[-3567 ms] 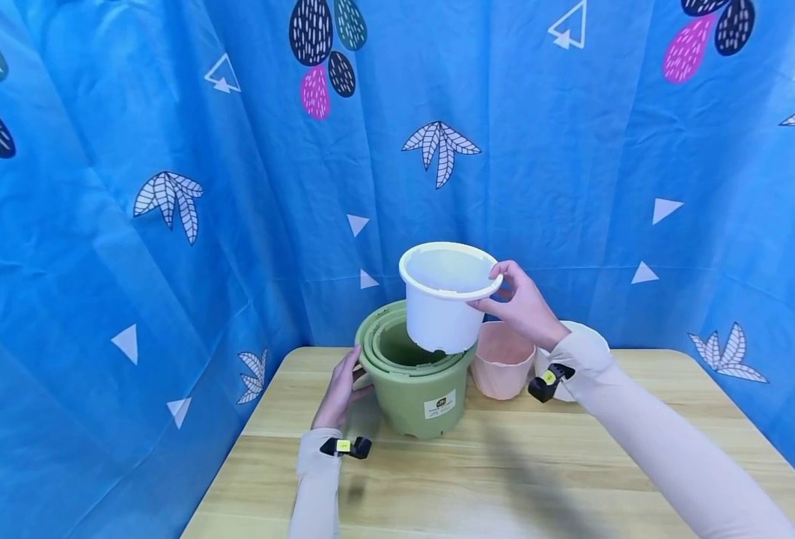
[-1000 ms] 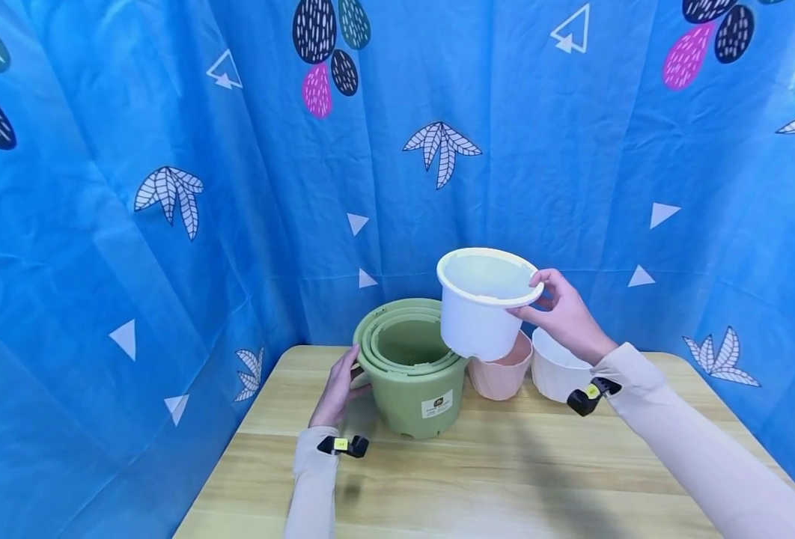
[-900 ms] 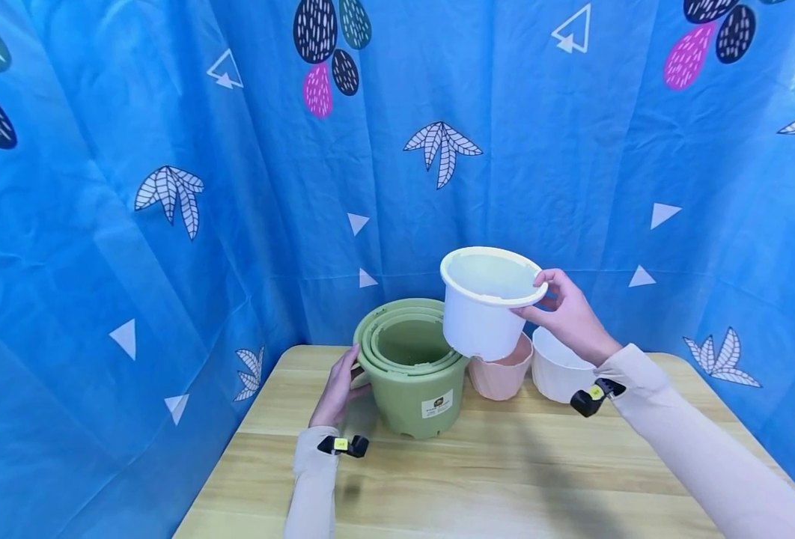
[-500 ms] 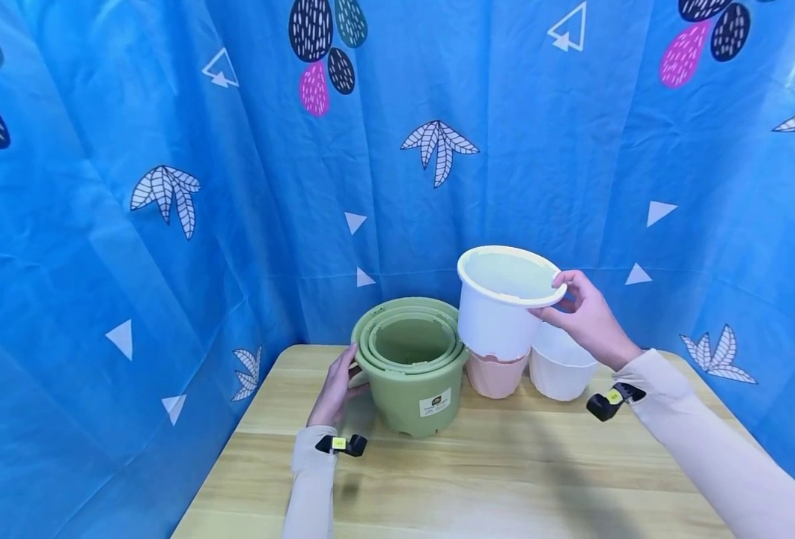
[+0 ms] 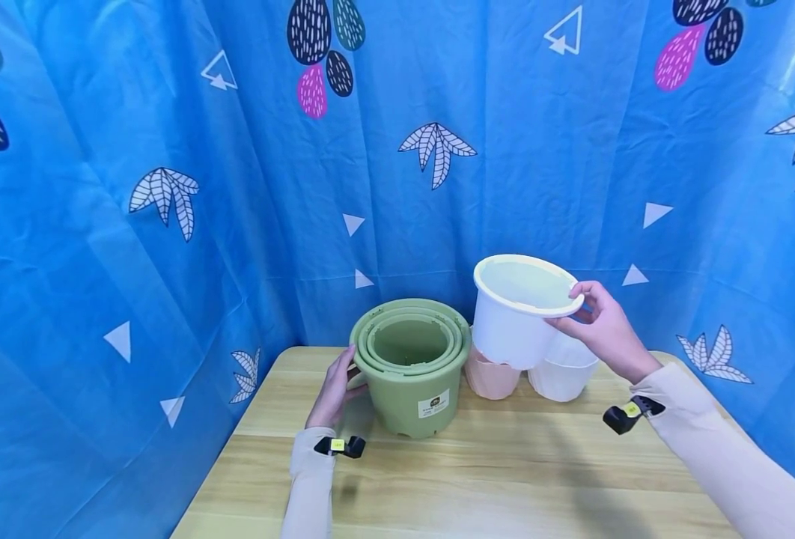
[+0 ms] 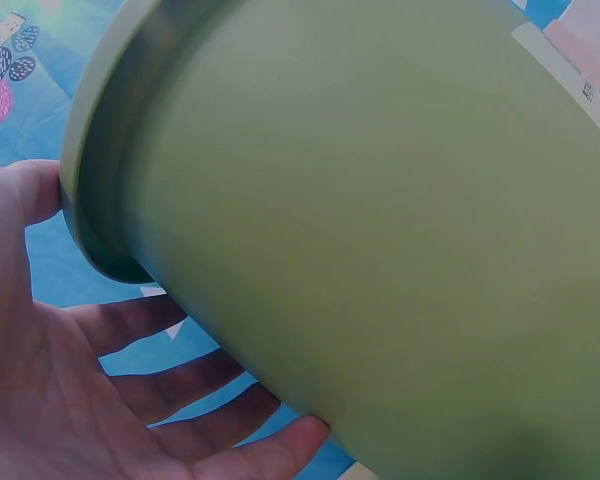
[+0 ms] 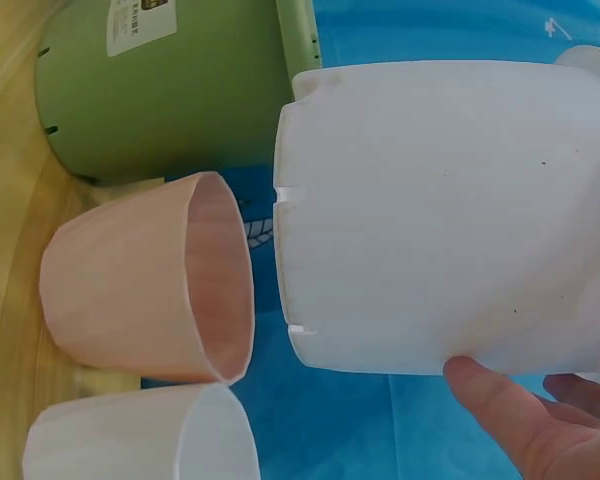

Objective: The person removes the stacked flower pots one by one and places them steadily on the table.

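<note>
Grip of left hand (image 5: 332, 393): unchanged, at left side of green pot stack (image 5: 397, 393), fingers spread against rim and wall, not wrapped round anything. Stack hasn't shifted, upright on table (image 5: 451, 486), label (image 5: 434, 404) facing front; its mouth now shows fully. Pink pot (image 5: 490, 380) stands on table just right of stack, contact unclear, partly blocked from view. Round white pot (image 5: 515, 329) is what changed: went from over the stack to right of it, now tilted in the air, higher than the stack. Judging by that, it looks separated from the stack but not set down, so seems mid-transfer. Fluted white pot (image 5: 562, 378) on table, farther right of stack than the pink one. Grip of right hand (image 5: 606, 329), rightmost of stack, pinches the round white pot's rim. Counts, same order: left hand 1; green pots probably 3 going by nested rims, exact number hard to confirm; label 1; pink pot 1; round white pot 1, held; fluted white pot 1; right hand 1.
</note>
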`<state>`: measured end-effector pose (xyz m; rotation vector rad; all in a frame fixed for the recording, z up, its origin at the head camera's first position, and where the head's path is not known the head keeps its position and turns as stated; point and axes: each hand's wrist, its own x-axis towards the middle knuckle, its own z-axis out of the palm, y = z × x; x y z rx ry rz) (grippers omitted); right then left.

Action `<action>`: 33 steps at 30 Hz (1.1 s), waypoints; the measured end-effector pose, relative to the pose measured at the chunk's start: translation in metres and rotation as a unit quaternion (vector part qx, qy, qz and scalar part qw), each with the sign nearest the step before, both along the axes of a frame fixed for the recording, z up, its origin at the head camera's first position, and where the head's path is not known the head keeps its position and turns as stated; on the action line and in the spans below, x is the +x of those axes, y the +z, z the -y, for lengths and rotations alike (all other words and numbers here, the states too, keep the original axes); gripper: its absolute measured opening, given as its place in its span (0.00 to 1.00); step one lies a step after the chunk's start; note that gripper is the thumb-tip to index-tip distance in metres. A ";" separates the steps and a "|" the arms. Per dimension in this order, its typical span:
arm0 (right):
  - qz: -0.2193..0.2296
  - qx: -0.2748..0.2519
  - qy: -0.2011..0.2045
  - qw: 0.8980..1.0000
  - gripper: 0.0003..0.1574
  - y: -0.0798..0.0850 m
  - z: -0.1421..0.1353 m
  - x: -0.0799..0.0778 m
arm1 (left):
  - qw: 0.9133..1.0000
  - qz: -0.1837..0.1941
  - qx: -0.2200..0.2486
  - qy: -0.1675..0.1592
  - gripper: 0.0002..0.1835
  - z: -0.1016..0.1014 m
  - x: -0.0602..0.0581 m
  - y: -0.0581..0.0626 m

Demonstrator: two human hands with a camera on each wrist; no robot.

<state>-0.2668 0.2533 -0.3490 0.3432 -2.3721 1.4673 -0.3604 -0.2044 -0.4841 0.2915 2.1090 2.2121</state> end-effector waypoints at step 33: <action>-0.034 0.008 -0.040 0.999 0.24 -0.031 -0.047 0.039 | 1.000 -0.002 0.000 -0.002 0.37 0.002 -0.004 0.000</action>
